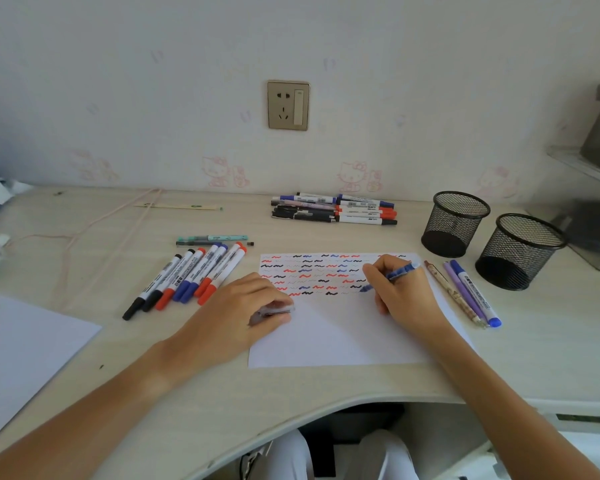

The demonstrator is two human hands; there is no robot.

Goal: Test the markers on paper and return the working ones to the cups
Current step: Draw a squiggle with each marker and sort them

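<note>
A white test paper (343, 334) lies in front of me, its upper part filled with red, blue and black squiggles. My right hand (402, 289) grips a blue pen (400, 271) with its tip touching the paper among the marks. Resting on the paper's left edge, my left hand (243, 306) is closed around a clear pen cap (274, 311). Two black mesh cups (454, 223) (520, 251) stand at the right, both showing nothing inside. Several markers (187, 275) lie left of the paper, and three pens (465, 292) lie right of it.
Another pile of markers (336, 211) lies at the back near the wall. Two slim pens (212, 240) lie above the left group. A second white sheet (25, 351) is at the left edge. A pink cord (94, 244) crosses the desk; grey boxes (596, 233) stand far right.
</note>
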